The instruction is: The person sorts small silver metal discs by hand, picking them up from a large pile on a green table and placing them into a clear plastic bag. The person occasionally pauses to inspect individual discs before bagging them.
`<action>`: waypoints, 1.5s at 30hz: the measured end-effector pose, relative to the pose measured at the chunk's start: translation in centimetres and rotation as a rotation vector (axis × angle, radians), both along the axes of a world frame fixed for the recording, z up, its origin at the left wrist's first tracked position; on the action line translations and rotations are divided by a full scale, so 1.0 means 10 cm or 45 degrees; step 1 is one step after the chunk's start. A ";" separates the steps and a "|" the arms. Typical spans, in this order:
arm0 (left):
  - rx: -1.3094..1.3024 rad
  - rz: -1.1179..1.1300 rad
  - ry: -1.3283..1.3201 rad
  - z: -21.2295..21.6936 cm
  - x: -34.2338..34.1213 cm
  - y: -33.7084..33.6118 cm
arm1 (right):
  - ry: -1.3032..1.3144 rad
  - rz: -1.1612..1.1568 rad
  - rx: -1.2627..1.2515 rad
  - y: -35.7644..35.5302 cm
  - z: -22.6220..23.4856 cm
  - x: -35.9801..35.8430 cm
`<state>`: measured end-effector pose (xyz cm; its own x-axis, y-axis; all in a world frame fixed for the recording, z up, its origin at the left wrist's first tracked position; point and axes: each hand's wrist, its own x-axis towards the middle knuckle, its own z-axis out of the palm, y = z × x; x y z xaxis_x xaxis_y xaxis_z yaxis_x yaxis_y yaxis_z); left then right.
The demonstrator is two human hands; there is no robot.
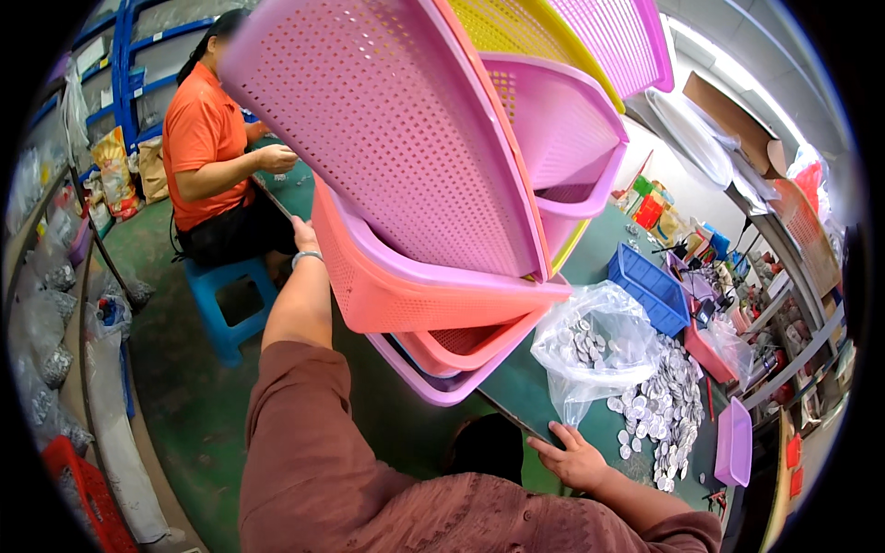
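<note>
A tall stack of perforated plastic baskets, with a pink-purple basket point(387, 120) on its near side and a coral basket point(369, 286) lower down, leans in front of me. My left hand point(304, 238) reaches past the stack's left side, close to the coral basket and the table edge; its fingers are mostly hidden. My right hand point(579, 461) lies at the table's near edge with fingers spread, beside the lower end of a clear plastic bag point(622, 359). Round silvery metal pieces point(678, 396) show in the bag and lie heaped beside it.
A blue crate point(649, 288) and a purple bin point(734, 442) stand on the green table point(516, 387). Across on the left, a person in an orange shirt point(205, 138) sits on a blue stool point(226, 309). Filled plastic bags line the left rack.
</note>
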<state>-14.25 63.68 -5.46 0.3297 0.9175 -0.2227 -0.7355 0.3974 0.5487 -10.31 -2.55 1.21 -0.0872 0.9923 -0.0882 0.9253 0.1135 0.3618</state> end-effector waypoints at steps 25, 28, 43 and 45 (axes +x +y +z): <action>0.025 -0.039 0.116 0.20 -0.86 0.78 | 0.272 0.051 0.128 -0.22 -0.15 0.14; 0.027 -0.090 0.192 0.03 -1.13 0.76 | 0.274 0.051 0.170 -0.24 -0.23 0.17; -0.193 -1.331 0.631 -0.09 -2.23 -3.65 | 0.792 0.291 0.642 -0.67 -0.15 0.15; -0.031 -1.561 0.668 0.37 -1.74 -4.32 | 0.836 0.210 0.672 -0.97 -0.05 0.19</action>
<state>-31.64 20.44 -1.76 0.8043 0.0853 -0.5880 0.3969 0.6594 0.6385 -8.45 -12.27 0.74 -0.1060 0.8595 0.5001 0.9523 0.2326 -0.1978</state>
